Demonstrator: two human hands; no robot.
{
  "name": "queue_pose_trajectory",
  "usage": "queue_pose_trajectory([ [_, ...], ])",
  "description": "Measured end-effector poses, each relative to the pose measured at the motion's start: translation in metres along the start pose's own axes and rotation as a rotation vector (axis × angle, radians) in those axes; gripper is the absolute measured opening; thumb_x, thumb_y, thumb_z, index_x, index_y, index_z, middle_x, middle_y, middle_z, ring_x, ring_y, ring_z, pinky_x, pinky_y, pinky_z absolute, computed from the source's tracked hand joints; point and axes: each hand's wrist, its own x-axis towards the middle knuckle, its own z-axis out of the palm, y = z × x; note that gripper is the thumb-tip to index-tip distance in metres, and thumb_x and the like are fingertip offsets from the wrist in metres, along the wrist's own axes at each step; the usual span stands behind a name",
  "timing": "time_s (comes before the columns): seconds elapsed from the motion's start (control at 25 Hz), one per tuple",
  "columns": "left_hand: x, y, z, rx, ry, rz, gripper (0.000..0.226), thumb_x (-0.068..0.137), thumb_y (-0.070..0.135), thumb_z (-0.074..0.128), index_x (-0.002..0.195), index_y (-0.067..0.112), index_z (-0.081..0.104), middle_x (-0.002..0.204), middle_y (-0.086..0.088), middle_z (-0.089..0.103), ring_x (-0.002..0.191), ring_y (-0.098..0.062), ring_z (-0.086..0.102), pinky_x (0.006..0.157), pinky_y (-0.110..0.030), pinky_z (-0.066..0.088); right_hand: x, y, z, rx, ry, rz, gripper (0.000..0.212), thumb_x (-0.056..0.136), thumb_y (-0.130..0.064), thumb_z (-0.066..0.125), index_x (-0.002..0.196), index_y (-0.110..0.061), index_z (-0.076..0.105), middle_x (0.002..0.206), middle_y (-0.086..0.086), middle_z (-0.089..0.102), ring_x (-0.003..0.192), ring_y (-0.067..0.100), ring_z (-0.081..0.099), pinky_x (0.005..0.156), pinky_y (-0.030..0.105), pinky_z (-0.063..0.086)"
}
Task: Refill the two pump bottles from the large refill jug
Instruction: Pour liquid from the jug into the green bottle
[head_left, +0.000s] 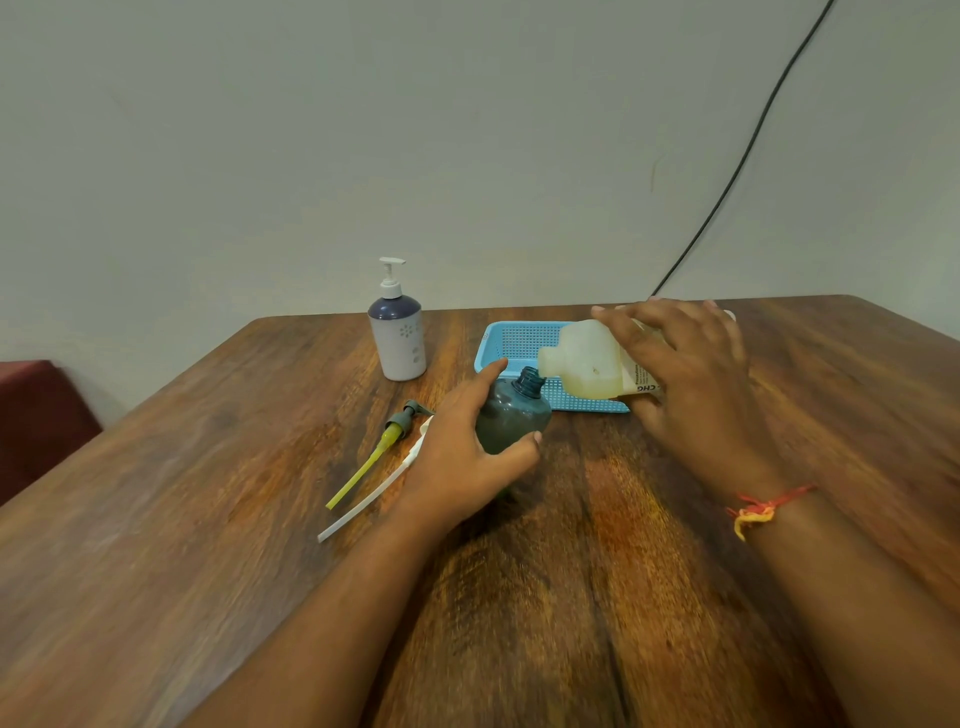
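My left hand (467, 457) grips a dark teal bottle (511, 413) that stands on the table with its neck open. My right hand (691, 379) holds the translucent refill jug (584, 364), tipped on its side, with yellowish liquid inside. The jug's spout sits right at the teal bottle's mouth. A white and purple pump bottle (397, 332) stands upright at the back with its pump on. Two removed parts lie left of my left hand: a grey pump head with a yellow tube (371, 460) and a white tube (363, 501).
A blue mesh basket (506, 340) sits behind the teal bottle, under the jug. The wooden table (208, 519) meets a pale wall at the back. A black cable (727, 182) hangs down the wall at the right. A dark red seat (36, 415) shows at far left.
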Motion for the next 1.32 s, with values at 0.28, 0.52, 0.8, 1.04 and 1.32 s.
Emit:
queue_pose_trajectory([
  [0.28,-0.0002,0.0014,-0.0005,0.001,-0.009,0.006,0.089,0.075,0.053,0.070,0.155,0.043,0.032,0.148,0.009,0.046,0.129,-0.012,0.051,0.105,-0.041,0.054,-0.0004,-0.0003,-0.0005,-0.001,-0.005,-0.002,0.089,0.074,-0.007,0.084,0.151,-0.030,0.046,0.137,0.001,0.055,0.134,0.028,0.043,0.119,0.048,0.015],
  [0.52,-0.0003,0.0015,-0.0003,0.008,-0.008,-0.004,0.089,0.076,0.053,0.070,0.155,0.042,0.031,0.150,0.007,0.046,0.128,-0.012,0.051,0.103,-0.038,0.055,0.0001,-0.0016,-0.0016,-0.009,0.005,-0.015,0.088,0.074,-0.004,0.082,0.151,-0.028,0.047,0.136,0.003,0.056,0.133,0.030,0.043,0.118,0.051,0.017],
  [0.8,-0.0002,0.0015,0.0000,-0.001,-0.016,-0.006,0.088,0.076,0.052,0.071,0.154,0.044,0.031,0.151,0.006,0.046,0.129,-0.015,0.051,0.103,-0.042,0.055,0.0005,-0.0023,-0.0021,-0.017,-0.002,-0.020,0.087,0.076,-0.005,0.082,0.151,-0.028,0.046,0.136,0.004,0.056,0.134,0.031,0.044,0.118,0.052,0.018],
  [1.04,-0.0006,0.0017,-0.0003,-0.001,-0.013,-0.005,0.088,0.075,0.052,0.070,0.154,0.044,0.032,0.151,0.007,0.045,0.129,-0.013,0.050,0.104,-0.038,0.054,0.0006,-0.0021,-0.0028,-0.024,0.008,-0.023,0.088,0.075,-0.004,0.082,0.151,-0.027,0.046,0.137,0.005,0.056,0.134,0.031,0.044,0.118,0.053,0.018],
  [1.32,0.0006,0.0006,-0.0003,-0.019,-0.007,-0.007,0.089,0.075,0.051,0.070,0.155,0.042,0.033,0.152,0.008,0.044,0.130,-0.011,0.048,0.100,-0.025,0.051,0.0005,-0.0015,-0.0028,-0.014,0.023,-0.014,0.085,0.075,-0.004,0.082,0.149,-0.027,0.049,0.136,0.004,0.056,0.132,0.030,0.044,0.119,0.050,0.016],
])
